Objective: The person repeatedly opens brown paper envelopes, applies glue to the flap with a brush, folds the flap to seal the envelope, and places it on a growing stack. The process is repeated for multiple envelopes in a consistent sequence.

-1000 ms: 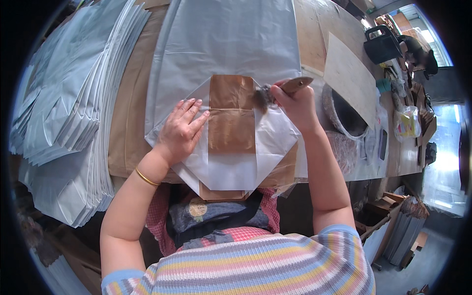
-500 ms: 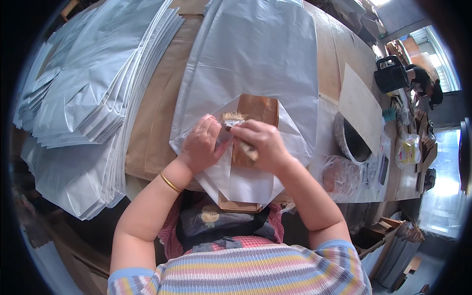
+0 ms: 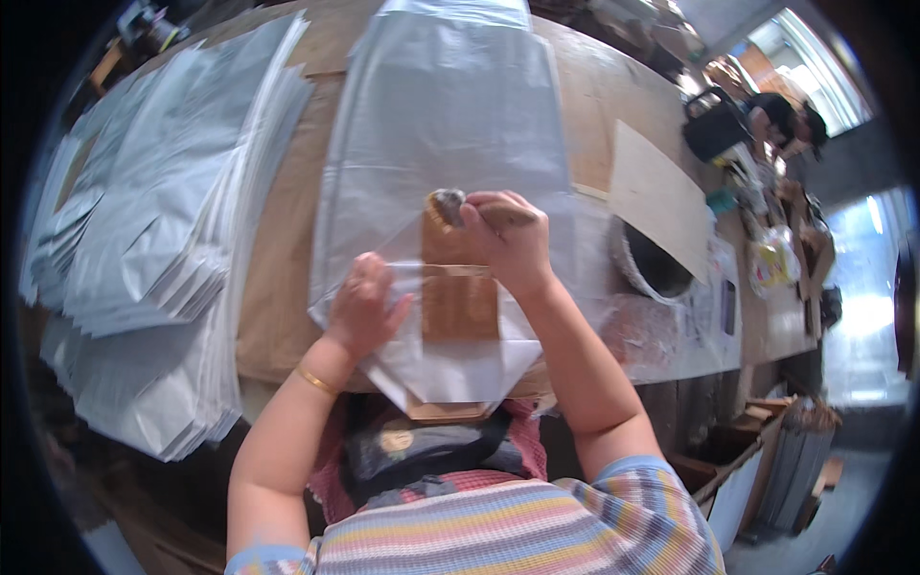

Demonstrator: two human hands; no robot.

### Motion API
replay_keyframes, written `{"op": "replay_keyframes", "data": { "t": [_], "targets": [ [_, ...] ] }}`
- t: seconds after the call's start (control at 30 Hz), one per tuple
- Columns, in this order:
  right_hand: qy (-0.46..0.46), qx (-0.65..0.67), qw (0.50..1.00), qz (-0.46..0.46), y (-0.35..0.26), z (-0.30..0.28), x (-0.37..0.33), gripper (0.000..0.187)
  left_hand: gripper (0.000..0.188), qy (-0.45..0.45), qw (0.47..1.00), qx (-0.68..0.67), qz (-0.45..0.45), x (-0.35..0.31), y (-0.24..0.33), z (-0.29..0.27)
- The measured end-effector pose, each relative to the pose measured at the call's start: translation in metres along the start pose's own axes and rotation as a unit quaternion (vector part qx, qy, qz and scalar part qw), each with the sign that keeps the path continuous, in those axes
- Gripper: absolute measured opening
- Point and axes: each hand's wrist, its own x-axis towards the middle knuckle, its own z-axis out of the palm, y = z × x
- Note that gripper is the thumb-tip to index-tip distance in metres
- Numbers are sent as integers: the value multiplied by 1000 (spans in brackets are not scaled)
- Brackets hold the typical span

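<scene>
The white bag (image 3: 450, 115), flat on the table (image 3: 628, 86) with its folded end (image 3: 460, 369) at the near edge, seemed light, limp and easily creased, best steadied by its left flap (image 3: 398, 362), where the left hand (image 3: 362, 302) lay, thumb apart from fingers, while the right hand (image 3: 517, 249) clamped its fingers around the brush (image 3: 508, 216).
</scene>
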Motion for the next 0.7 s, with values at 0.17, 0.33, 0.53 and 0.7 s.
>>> {"op": "replay_keyframes", "data": {
  "t": [0.17,0.33,0.53,0.7],
  "targets": [
    [-74,-107,991,26,-31,-120,-75,24,25,-28,999,22,-17,-8,-3,-10],
    [16,-331,943,17,20,-256,-154,30,25,-40,999,30,-1,-2,6,-4],
    [-171,-420,890,-34,19,-276,-170,39,18,-45,998,32,7,-1,7,-10],
    [-182,-287,940,22,-13,-220,-123,26,25,-96,993,20,-60,16,-5,-22]
  ]
}}
